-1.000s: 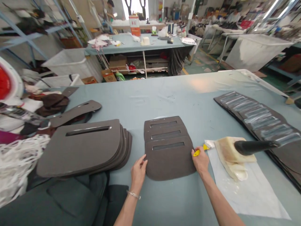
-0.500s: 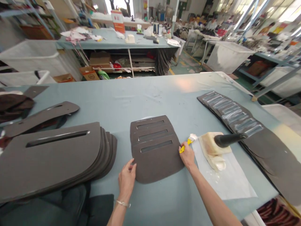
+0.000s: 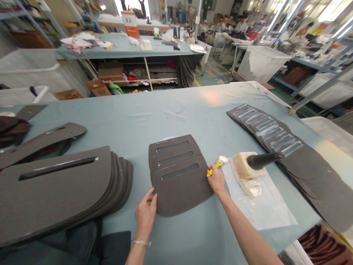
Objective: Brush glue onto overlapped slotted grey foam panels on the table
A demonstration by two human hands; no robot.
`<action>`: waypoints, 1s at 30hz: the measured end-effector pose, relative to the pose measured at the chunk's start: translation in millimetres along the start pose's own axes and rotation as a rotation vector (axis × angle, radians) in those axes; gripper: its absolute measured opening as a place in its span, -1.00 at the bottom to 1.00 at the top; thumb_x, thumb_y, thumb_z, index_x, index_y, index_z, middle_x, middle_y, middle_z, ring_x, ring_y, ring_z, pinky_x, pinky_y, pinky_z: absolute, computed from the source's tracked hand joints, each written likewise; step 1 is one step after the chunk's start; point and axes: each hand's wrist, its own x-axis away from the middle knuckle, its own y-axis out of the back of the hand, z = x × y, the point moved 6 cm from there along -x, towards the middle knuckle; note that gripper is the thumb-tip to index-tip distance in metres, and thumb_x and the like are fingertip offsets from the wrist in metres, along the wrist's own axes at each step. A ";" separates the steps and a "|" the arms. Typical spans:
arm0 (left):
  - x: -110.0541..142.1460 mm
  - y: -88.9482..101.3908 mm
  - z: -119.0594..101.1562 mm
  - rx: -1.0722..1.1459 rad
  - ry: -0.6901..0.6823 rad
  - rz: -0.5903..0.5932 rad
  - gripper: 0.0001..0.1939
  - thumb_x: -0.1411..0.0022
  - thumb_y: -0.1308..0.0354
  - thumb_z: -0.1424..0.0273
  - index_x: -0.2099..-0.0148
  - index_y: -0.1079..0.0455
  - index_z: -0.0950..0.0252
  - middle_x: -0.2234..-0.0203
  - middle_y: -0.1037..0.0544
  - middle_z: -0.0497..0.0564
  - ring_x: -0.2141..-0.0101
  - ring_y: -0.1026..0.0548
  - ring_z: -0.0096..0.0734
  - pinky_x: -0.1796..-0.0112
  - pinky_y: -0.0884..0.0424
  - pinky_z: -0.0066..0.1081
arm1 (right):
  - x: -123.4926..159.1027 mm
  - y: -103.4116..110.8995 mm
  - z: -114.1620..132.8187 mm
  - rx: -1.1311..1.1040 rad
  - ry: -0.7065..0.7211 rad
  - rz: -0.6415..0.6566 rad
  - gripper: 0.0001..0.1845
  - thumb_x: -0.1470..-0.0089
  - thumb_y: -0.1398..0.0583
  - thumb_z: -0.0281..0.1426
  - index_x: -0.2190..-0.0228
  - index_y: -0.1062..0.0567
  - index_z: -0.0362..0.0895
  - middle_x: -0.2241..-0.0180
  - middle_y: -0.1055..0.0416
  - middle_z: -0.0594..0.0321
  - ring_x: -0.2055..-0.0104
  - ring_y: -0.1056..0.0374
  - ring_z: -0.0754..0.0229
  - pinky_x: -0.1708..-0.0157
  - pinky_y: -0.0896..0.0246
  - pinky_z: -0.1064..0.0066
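Note:
In the middle of the table lies a small stack of overlapped dark grey fabric panels (image 3: pixel 180 193), with three slots showing one above the other. My left hand (image 3: pixel 146 213) is at their left edge, fingertips touching it, thumb and fingers slightly apart. At the right edge, my right hand (image 3: pixel 217 180) is closed round a small yellow-handled brush (image 3: pixel 213 169) whose tip is covered in white paste. Its fingers also meet the panels' edge. Just right of it, a cream container (image 3: pixel 239 163) with a black nozzle-like part (image 3: pixel 264 160) stands on a white sheet (image 3: pixel 271 211).
A thick pile of slotted grey panels (image 3: pixel 68 195) stands on the left. Along the right side, overlapping panels (image 3: pixel 306 173) carry glossy white smears around their slots. Beyond the table (image 3: pixel 176 114) are another worktable (image 3: pixel 110 51), white bins (image 3: pixel 261 64) and boxes.
The view has shifted slightly, so everything sits a little further left. Both hands keep their places at the panels' edges, and the brush is still in my right hand.

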 end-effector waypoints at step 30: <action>0.7 -1.1 -12.2 -0.072 -0.136 -0.072 -0.61 -0.22 0.02 0.27 -0.04 -0.39 0.28 0.43 -0.47 0.03 0.39 -0.43 -0.37 0.27 -0.35 -0.34 | 3.0 5.2 11.8 0.165 0.083 -0.035 -0.86 -0.16 -0.10 -0.37 0.25 -0.39 -0.16 0.41 -0.26 0.24 0.47 -0.07 0.30 0.50 0.24 0.45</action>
